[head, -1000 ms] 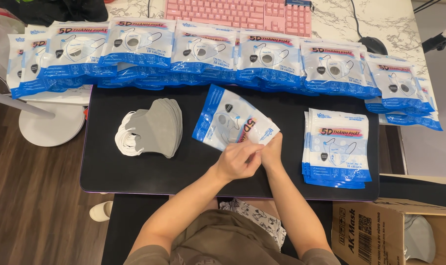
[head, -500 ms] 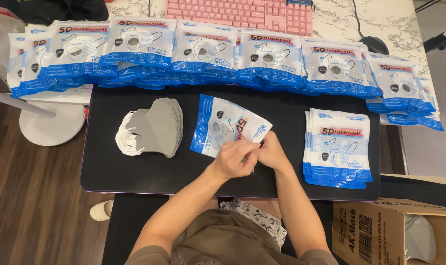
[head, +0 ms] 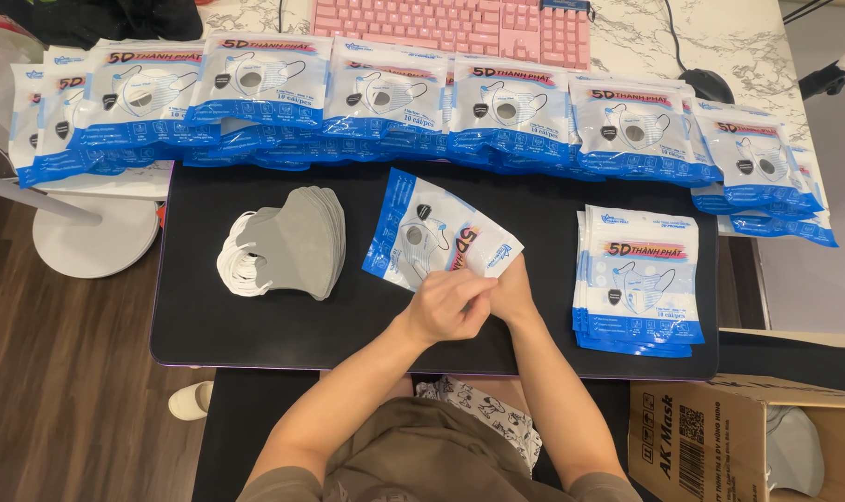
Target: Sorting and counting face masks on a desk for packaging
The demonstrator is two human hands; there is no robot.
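Grey mask stack sits well left on black mat, then blue-white pouch lies tilted, long axis running up-left from its near end, where L hand & R hand meet, both w/ fingers pinched shut on that edge, pouch stack off right.

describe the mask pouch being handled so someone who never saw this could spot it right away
On the black mat, between the stack of grey masks and the neat pile of pouches, lies one blue-and-white pouch. Unlike its neighbours it lies alone and tilted, with both hands pinching its near end.
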